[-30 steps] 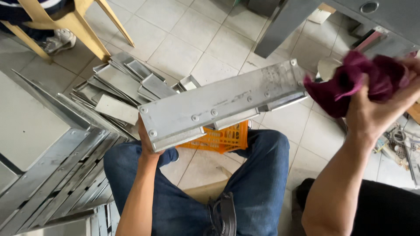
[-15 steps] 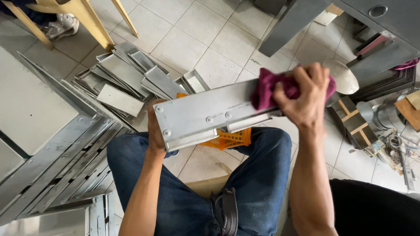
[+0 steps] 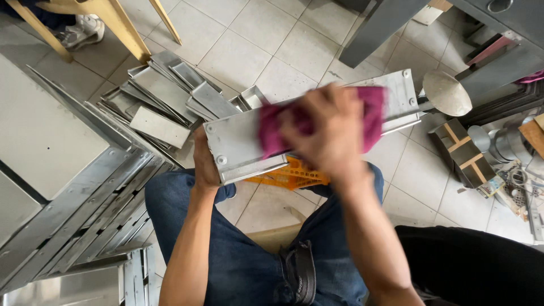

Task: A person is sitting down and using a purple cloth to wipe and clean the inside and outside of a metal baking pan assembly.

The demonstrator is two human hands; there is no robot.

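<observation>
A long grey metal panel [image 3: 238,141] with bolts at its ends is held level above my lap. My left hand [image 3: 205,164] grips its left end from behind. My right hand [image 3: 326,133] presses a dark pink cloth [image 3: 272,127] flat on the panel's middle; hand and cloth are blurred. The panel's right end [image 3: 399,93] sticks out past the cloth.
A heap of similar metal panels [image 3: 164,99] lies on the tiled floor to the left, beside stacked steel frames [image 3: 79,198]. An orange plastic crate [image 3: 289,175] sits under the panel. At right are a metal cone [image 3: 447,93], a box [image 3: 462,153] and clutter. Wooden chair legs [image 3: 122,25] stand top left.
My right hand came in from the far right with the cloth, set it on the panel's right part, and has since slid it leftwards to the middle. The left hand kept its hold.
</observation>
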